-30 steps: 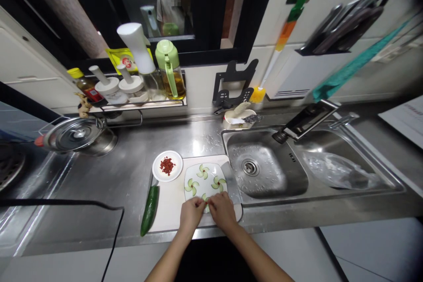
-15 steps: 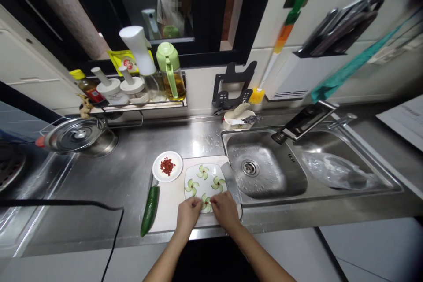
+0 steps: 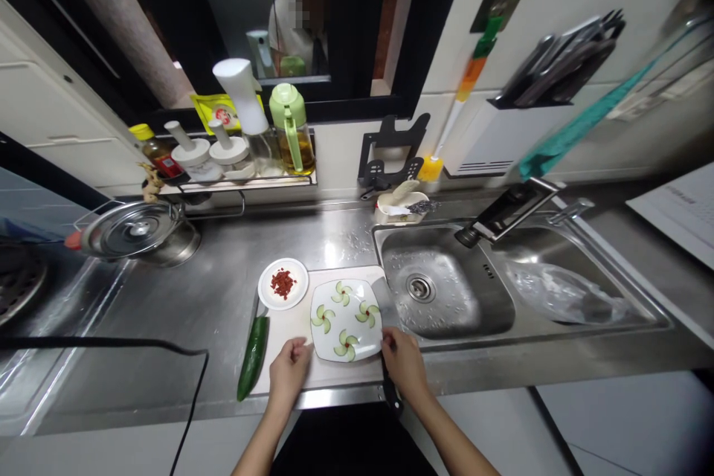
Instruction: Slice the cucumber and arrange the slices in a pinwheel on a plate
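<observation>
White, with four pinwheels of green slices (image 3: pixel 367 314) on it, the square plate (image 3: pixel 355 301) lies on the cutting board (image 3: pixel 290 323), between my hands. My left hand (image 3: pixel 289 370) curls loosely just beside its left edge; my right hand (image 3: pixel 404 361), fingers bent, is at its right edge. Whether either pinches anything, I cannot tell.

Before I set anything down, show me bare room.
Bare steel counter stretches between the lidded silver pot and the round white plate of red pieces. Pale board lies bare between the long green cucumber and square white plate. Crowded: that plate's near sides, flanked by left hand and right hand.
</observation>
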{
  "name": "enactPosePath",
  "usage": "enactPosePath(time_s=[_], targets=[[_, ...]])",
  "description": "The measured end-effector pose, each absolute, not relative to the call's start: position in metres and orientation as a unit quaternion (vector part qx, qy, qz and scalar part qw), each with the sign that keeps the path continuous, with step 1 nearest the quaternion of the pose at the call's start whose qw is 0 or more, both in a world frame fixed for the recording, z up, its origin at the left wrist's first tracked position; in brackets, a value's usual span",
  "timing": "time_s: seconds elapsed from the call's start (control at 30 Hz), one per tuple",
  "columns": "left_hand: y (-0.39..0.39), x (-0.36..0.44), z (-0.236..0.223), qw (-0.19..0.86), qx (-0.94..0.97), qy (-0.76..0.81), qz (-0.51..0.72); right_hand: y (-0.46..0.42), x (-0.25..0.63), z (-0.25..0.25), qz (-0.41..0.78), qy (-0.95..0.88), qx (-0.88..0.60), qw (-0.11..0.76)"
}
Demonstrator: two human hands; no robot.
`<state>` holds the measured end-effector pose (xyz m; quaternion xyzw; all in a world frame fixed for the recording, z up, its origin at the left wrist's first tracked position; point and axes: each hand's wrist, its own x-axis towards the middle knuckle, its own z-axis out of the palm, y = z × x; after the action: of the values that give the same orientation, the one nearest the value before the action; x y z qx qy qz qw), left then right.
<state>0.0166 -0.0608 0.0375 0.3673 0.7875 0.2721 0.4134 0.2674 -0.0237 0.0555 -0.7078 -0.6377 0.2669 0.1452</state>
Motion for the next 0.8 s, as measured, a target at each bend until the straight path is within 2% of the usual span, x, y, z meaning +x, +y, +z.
enactPosePath(time_s=[0.23, 0.47, 0.67, 0.8], targets=[[-0.059, 0.035, 0.02, 0.523, 0.31, 0.724, 0.327, -0.021, 0.27, 0.044, 0.291, -0.604, -0.73, 0.133], [-0.053, 0.051, 0.022, 0.623, 0.181, 0.647, 0.401, -0.014, 0.266, 0.044, 0.316, -0.588, -0.734, 0.124], [-0.054, 0.053, 0.022, 0.634, 0.137, 0.624, 0.436, -0.008, 0.263, 0.051, 0.324, -0.559, -0.761, 0.065], [-0.054, 0.053, 0.021, 0.628, 0.126, 0.626, 0.445, -0.007, 0.262, 0.053, 0.329, -0.557, -0.761, 0.061]])
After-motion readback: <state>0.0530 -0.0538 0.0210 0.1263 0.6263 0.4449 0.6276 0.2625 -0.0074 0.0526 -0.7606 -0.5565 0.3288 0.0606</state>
